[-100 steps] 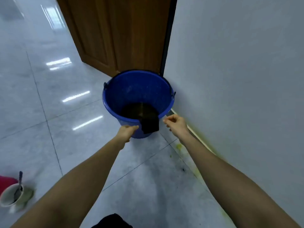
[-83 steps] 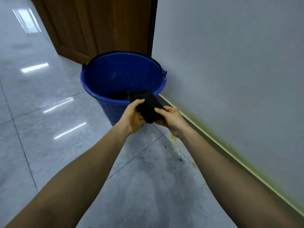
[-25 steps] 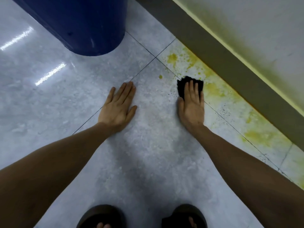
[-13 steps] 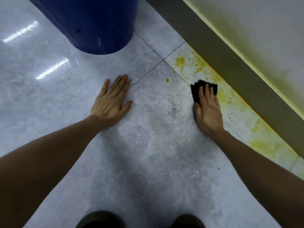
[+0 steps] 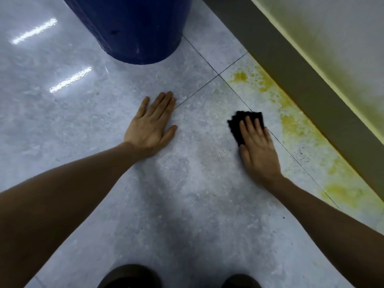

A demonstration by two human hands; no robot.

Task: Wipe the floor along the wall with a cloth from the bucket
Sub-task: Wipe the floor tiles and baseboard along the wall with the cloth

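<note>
A black cloth [image 5: 239, 123] lies flat on the grey tiled floor, and my right hand [image 5: 258, 149] presses down on it with fingers together. The cloth sits just left of a band of yellow stains [image 5: 291, 123] that runs along the foot of the wall [image 5: 311, 88]. My left hand [image 5: 151, 125] rests flat on the floor, palm down, holding nothing. The blue bucket [image 5: 133, 28] stands at the top of the view, only its lower wall showing; its inside is hidden.
A dark skirting strip [image 5: 276, 48] lines the wall on the right. Small black specks [image 5: 301, 152] dot the tile by the stains. The toes of my two dark sandals [image 5: 133, 276] show at the bottom edge. Glossy floor stretches to the left.
Since a second ago my right hand has slid the cloth back toward me and slightly left, off the yellow stain. Seconds earlier both hands lifted the cloth off the bucket's rim.
</note>
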